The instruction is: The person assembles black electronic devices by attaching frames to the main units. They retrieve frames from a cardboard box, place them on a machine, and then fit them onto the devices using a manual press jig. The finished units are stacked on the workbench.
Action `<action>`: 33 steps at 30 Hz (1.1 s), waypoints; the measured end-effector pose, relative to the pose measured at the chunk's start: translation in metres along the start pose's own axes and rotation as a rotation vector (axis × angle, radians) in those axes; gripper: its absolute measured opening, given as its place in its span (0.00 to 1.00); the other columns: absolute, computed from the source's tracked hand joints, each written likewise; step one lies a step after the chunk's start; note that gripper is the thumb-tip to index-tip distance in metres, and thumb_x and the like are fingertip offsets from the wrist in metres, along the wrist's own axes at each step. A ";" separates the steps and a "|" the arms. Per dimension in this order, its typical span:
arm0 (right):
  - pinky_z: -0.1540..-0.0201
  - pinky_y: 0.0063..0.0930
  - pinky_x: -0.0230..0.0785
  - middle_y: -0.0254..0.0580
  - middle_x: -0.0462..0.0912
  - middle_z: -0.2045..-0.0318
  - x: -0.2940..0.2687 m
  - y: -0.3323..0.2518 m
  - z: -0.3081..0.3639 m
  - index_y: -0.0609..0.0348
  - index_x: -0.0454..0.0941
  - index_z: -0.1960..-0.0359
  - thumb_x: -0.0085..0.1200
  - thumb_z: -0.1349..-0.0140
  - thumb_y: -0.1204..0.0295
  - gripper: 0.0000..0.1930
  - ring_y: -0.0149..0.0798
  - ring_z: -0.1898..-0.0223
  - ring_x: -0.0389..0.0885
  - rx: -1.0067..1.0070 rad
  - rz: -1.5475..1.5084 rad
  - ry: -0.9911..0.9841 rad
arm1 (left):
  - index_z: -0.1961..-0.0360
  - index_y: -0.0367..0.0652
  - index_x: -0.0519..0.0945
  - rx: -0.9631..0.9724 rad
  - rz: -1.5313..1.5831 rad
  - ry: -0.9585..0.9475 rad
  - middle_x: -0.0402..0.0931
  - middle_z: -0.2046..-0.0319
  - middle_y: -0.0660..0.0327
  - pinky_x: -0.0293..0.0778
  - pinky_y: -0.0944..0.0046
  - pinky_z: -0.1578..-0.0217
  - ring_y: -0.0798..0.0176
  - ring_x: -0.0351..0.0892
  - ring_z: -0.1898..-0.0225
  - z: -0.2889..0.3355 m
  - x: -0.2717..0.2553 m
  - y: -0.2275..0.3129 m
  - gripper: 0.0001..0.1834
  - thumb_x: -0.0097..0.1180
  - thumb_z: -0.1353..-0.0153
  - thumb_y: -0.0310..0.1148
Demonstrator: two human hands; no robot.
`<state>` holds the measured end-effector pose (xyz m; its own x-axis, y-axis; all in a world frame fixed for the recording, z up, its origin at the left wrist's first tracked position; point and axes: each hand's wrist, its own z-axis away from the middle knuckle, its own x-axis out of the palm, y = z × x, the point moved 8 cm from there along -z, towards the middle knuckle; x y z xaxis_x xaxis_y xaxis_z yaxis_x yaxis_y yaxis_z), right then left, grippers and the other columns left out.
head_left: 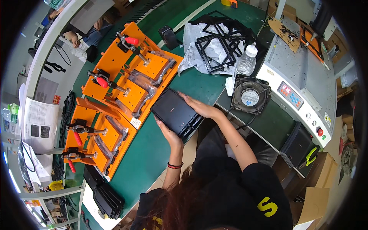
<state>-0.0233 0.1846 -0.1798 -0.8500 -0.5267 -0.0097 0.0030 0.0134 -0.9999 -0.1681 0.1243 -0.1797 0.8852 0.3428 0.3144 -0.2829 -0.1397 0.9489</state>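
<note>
A flat black rectangular plastic panel [177,111] is held between my two hands over the near edge of the green table. It looks like a device housing, and its edge facing my body shows notches and openings. On its near left side my left hand [169,135] grips the edge, with a dark red band on the wrist. My right hand [200,107] grips the opposite side, thumb and fingers along the rim. What lies under the panel is hidden.
Left of the panel stand orange clamping fixtures [132,94] with red-handled toggle clamps. Black frames [218,48] lie on white wrapping beyond, beside a clear bottle [246,61] and a fan [250,95]. A machine with a control panel [290,95] stands right; black panels [107,197] are stacked lower left.
</note>
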 end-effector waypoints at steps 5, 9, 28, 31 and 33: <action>0.29 0.29 0.30 0.49 0.40 0.29 0.001 0.004 -0.004 0.67 0.41 0.31 0.20 0.29 0.46 0.37 0.40 0.28 0.36 -0.010 -0.019 -0.016 | 0.33 0.40 0.55 -0.005 0.060 0.040 0.57 0.35 0.56 0.53 0.61 0.35 0.60 0.57 0.35 0.004 0.003 0.005 0.31 0.27 0.28 0.51; 0.29 0.31 0.35 0.51 0.48 0.31 -0.017 0.001 -0.001 0.68 0.47 0.33 0.23 0.29 0.48 0.35 0.43 0.29 0.43 -0.065 0.027 0.100 | 0.34 0.37 0.56 0.017 0.058 -0.033 0.57 0.35 0.56 0.49 0.60 0.34 0.58 0.56 0.35 -0.003 0.008 0.003 0.31 0.28 0.28 0.50; 0.41 0.42 0.62 0.51 0.69 0.44 0.107 -0.222 0.652 0.57 0.66 0.42 0.57 0.45 0.70 0.27 0.55 0.42 0.67 0.990 1.381 2.274 | 0.51 0.27 0.74 0.191 0.184 -2.280 0.79 0.56 0.49 0.61 0.55 0.41 0.52 0.73 0.47 0.383 0.251 0.046 0.22 0.40 0.33 0.37; 0.52 0.41 0.71 0.50 0.80 0.57 0.228 -0.205 0.776 0.51 0.71 0.46 0.54 0.39 0.58 0.21 0.52 0.54 0.78 1.640 0.939 2.525 | 0.57 0.28 0.76 0.118 0.087 -2.050 0.79 0.59 0.50 0.65 0.56 0.46 0.54 0.75 0.51 0.377 0.291 0.014 0.16 0.39 0.33 0.30; 0.53 0.43 0.72 0.52 0.81 0.60 0.316 -0.179 0.857 0.58 0.70 0.46 0.55 0.43 0.49 0.30 0.51 0.55 0.79 2.291 0.334 2.375 | 0.54 0.27 0.73 0.233 0.091 -1.820 0.77 0.57 0.50 0.66 0.56 0.47 0.54 0.74 0.53 0.362 0.312 -0.009 0.15 0.37 0.31 0.29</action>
<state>0.1591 -0.7130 -0.0119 0.1733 -0.1907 -0.9662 -0.8372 -0.5453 -0.0425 0.2444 -0.1033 -0.0997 0.1723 -0.9630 -0.2074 -0.4365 -0.2633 0.8603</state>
